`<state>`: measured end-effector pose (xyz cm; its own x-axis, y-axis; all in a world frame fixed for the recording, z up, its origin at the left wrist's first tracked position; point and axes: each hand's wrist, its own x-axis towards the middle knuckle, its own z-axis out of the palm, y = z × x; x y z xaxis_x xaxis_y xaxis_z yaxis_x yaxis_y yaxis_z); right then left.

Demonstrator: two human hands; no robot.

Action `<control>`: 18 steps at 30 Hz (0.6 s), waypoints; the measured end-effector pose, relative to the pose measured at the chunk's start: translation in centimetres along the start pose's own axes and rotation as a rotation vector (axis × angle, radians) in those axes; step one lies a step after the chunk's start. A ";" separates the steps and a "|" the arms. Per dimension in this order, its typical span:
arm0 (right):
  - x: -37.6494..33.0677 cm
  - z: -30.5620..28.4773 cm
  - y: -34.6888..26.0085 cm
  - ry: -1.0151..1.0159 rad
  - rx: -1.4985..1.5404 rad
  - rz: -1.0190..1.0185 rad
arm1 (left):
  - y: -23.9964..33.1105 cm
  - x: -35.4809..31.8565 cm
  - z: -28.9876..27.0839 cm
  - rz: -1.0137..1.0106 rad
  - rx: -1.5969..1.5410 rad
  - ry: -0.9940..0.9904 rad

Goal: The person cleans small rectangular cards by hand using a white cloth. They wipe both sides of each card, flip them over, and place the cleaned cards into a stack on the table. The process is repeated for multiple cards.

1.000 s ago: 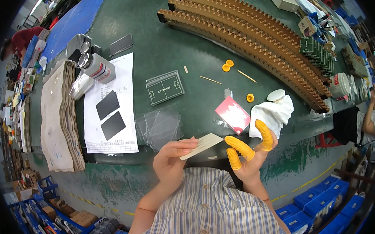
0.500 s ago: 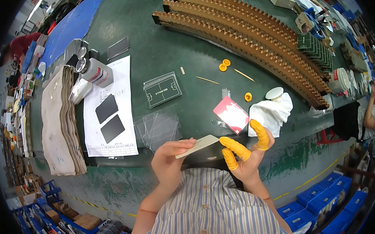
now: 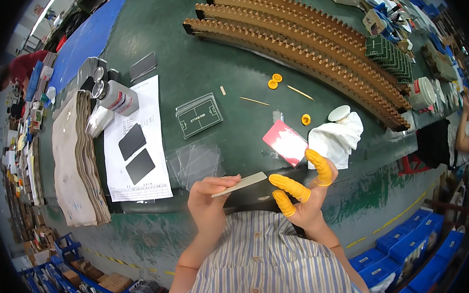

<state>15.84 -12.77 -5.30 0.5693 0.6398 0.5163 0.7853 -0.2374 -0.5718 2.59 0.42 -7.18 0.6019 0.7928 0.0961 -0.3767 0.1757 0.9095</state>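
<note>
My left hand [image 3: 208, 200] grips a thin pale rectangular plate [image 3: 241, 183] between thumb and fingers, just over the near table edge. The plate is tilted and seen almost edge-on. My right hand [image 3: 309, 199] wears yellow finger cots on three fingers. Those fingers are spread, with one tip close to the plate's right end. Beyond that hand lie a pink and white card [image 3: 285, 143] and a crumpled white cloth [image 3: 338, 138] with a round white lid [image 3: 338, 113]. Clear plastic sleeves [image 3: 195, 161] are spread beyond my left hand.
Left on the green table [image 3: 169, 21] are a printed sheet [image 3: 157, 179] with dark cards [image 3: 140, 166], a grey bottle [image 3: 120, 97] and a cloth stack [image 3: 75, 163]. Green cards [image 3: 199, 117], wooden sticks [image 3: 255, 101] and spare finger cots [image 3: 273, 84] lie mid-table, before notched wooden racks [image 3: 299, 48].
The plate has tipped closer to edge-on in my left hand. My right fingertip, which was at the plate's corner, now shows a small gap from it. The whole view has shifted slightly.
</note>
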 end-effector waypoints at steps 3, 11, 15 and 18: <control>-0.1 0.1 -0.1 -0.037 0.039 0.008 | 0.0 0.0 0.2 0.003 -0.015 0.000; 0.6 -0.6 0.8 0.027 -0.022 0.116 | 0.4 0.1 0.3 -0.074 -0.094 0.060; 0.9 -0.5 1.9 0.049 -0.179 0.135 | 0.1 0.2 0.2 -0.059 -0.119 0.060; 1.4 -0.3 3.5 0.058 -0.267 0.151 | 0.2 0.2 0.0 -0.034 -0.100 0.047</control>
<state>19.40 -12.94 -6.39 0.6917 0.5412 0.4783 0.7222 -0.5155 -0.4611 2.65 0.62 -6.97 0.5830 0.8112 0.0448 -0.4262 0.2584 0.8669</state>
